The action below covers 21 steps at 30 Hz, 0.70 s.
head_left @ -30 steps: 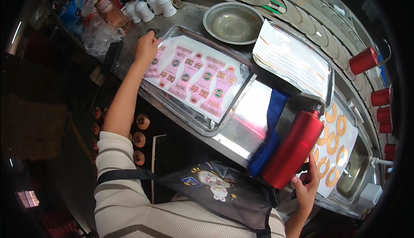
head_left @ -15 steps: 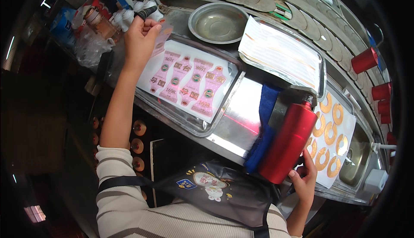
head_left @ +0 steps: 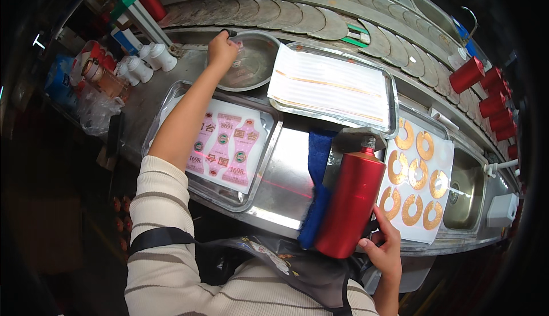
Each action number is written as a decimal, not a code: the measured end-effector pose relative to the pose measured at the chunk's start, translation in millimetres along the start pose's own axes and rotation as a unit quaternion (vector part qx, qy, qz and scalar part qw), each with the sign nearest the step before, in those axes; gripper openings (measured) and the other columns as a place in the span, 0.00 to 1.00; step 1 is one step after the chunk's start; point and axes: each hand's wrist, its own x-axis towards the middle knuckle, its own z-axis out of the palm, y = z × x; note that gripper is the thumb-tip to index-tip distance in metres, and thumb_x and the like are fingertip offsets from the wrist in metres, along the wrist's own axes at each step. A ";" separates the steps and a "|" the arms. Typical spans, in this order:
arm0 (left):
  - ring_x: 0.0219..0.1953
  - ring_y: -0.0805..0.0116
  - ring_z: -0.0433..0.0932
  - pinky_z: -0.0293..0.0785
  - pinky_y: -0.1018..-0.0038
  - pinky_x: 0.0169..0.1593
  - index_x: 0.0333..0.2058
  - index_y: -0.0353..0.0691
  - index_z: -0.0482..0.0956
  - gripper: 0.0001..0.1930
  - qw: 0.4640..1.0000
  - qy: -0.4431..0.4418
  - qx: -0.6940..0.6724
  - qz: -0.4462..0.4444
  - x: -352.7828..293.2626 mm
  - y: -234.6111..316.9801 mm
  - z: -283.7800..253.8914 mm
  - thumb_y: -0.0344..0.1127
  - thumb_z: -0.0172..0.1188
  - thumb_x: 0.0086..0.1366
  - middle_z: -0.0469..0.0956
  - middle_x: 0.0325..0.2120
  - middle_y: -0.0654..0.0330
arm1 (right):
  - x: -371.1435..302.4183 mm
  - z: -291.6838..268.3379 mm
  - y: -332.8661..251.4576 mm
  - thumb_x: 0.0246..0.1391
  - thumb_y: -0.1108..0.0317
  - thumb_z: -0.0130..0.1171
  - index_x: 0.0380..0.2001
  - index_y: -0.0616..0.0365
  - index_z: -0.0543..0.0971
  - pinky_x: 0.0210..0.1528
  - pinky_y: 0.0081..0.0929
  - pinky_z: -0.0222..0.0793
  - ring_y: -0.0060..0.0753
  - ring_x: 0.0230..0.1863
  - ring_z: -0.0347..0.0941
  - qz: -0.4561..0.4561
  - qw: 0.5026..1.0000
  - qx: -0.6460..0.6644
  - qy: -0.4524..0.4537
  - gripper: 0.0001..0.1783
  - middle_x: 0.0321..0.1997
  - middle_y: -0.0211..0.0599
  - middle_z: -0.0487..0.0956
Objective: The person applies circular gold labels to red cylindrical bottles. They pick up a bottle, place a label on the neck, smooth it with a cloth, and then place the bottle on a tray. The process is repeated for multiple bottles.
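Observation:
My left hand is closed over a round metal basin of water at the back. A small pink decal shows at its fingertips, and the dark end of a black-gripped tool sticks out above. My right hand holds the lower right side of a glossy red bottle, thumb and forefinger against it; something dark sits between them. The bottle lies tilted, its neck at a metal stand. Below my left forearm, several pink printed decals lie on white paper in a metal tray.
A tray of white sheets with gold strips stands behind. Gold ring decals lie on paper at right, beside a sink. A blue cloth hangs by the bottle. Small white bottles and a slat conveyor lie beyond.
My left hand has moved from beside the decal tray to over the basin, carrying the pink decal and the tool. The right hand stays at the red bottle. The view has shifted.

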 end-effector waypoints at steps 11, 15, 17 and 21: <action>0.31 0.73 0.82 0.79 0.74 0.38 0.36 0.35 0.75 0.08 0.990 -0.033 -0.131 0.047 -27.6 32.3 -40.9 0.27 0.66 0.62 0.83 0.29 0.59 | -12.6 -13.0 5.0 0.35 0.48 0.81 0.70 0.57 0.68 0.30 0.21 0.56 0.22 0.26 0.58 -0.047 0.997 -0.064 -0.021 0.58 0.31 0.29 0.67; 0.37 0.75 0.81 0.80 0.79 0.44 0.43 0.34 0.76 0.09 0.949 -0.031 -0.305 0.074 -77.0 78.4 -85.0 0.22 0.63 0.65 0.81 0.37 0.61 | -17.7 -7.0 2.3 0.34 0.43 0.81 0.74 0.54 0.60 0.33 0.27 0.59 0.32 0.28 0.61 -0.109 0.981 -0.158 -0.036 0.66 0.29 0.34 0.64; 0.40 0.74 0.80 0.80 0.78 0.48 0.45 0.34 0.76 0.11 0.939 -0.033 -0.333 0.080 -113.1 107.3 -114.7 0.20 0.62 0.65 0.80 0.38 0.61 | -15.1 2.0 1.5 0.34 0.47 0.82 0.75 0.54 0.55 0.32 0.33 0.64 0.41 0.27 0.66 -0.148 0.967 -0.205 -0.030 0.68 0.32 0.41 0.67; 0.39 0.76 0.79 0.76 0.80 0.46 0.43 0.33 0.75 0.11 0.926 -0.059 -0.357 0.110 -178.0 158.1 -145.2 0.20 0.63 0.63 0.80 0.37 0.61 | -10.0 17.8 10.4 0.34 0.67 0.76 0.75 0.55 0.56 0.28 0.35 0.69 0.43 0.27 0.72 -0.217 0.945 -0.244 0.020 0.63 0.33 0.44 0.69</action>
